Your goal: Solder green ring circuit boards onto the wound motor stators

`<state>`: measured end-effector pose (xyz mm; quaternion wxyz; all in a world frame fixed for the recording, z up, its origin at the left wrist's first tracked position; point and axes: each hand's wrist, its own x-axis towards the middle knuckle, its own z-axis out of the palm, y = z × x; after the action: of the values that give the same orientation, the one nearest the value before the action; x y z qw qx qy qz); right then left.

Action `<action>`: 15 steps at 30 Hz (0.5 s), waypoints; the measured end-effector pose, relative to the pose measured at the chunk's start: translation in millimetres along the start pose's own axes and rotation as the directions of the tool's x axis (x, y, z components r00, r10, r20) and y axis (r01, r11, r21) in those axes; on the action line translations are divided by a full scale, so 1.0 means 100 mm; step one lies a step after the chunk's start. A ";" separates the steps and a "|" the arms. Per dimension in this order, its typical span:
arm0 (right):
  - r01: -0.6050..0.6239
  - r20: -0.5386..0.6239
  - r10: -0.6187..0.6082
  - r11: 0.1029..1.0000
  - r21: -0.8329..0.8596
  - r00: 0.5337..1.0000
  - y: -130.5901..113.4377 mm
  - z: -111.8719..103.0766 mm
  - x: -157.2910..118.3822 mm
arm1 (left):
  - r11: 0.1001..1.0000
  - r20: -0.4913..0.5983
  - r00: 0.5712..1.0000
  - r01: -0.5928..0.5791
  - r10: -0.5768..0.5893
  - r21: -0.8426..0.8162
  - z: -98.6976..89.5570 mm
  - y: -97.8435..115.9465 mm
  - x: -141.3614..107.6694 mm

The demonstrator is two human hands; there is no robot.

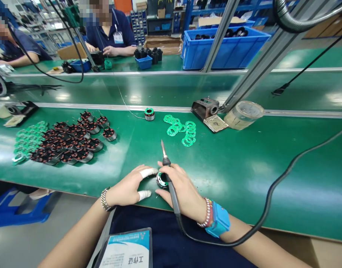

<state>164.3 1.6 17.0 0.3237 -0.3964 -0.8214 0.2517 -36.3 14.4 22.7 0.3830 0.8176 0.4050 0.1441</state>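
My right hand is closed round a soldering iron, whose bare tip points away over the bench. Below that hand a motor stator with a green and white top sits near the bench's front edge, partly covered by the fingers. Just left of it my left hand has thumb and finger spread, both wrapped in white finger covers, with nothing between them. Farther back stand another stator with a green board on top and several loose green ring boards.
Several wound stators crowd the left, beside a patch of green boards. An iron stand, a cleaning pad and a clear tub stand back right. The iron's cable crosses my right forearm. Co-workers sit opposite.
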 end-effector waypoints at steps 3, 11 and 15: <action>-0.009 0.007 0.009 1.000 0.005 1.000 0.00 0.02 0.02 | 0.989 0.059 0.998 0.034 -0.026 -0.140 -0.07 -0.03 -0.02; 0.051 0.057 -0.058 0.992 0.116 0.997 0.10 -0.07 0.00 | 0.953 -0.239 0.947 0.147 -0.213 -0.266 0.18 -0.05 0.10; 0.088 0.146 -0.114 0.981 0.174 0.983 0.14 -0.17 -0.01 | 0.807 -0.224 0.913 0.162 -0.341 -0.568 0.23 0.07 0.18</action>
<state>183.6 11.3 18.6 0.3032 -0.3046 -0.8393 0.3330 -9.0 14.3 11.3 0.5426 0.5814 0.5100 0.3277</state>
